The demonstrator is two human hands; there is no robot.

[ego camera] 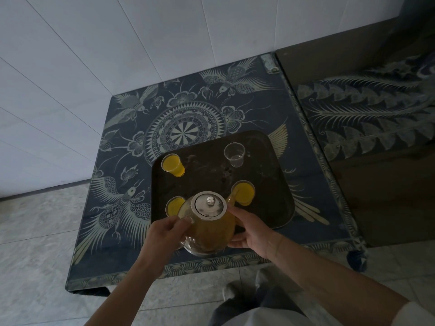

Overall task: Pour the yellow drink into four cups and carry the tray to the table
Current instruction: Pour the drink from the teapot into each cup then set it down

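A glass teapot with a metal lid, full of yellow drink, hangs tilted over the near edge of a dark square tray. My left hand grips its handle side. My right hand cups its right wall. The spout points into the near right cup, which holds yellow drink. A far left cup is full of yellow drink. The near left cup also holds yellow drink and is half hidden by the teapot. A clear cup at the far right holds no yellow drink.
The tray lies on a low table under a dark blue cloth with bird and flower patterns. A white tiled wall stands behind it. A brown cabinet with a patterned cloth borders the right side. Grey floor tiles lie left.
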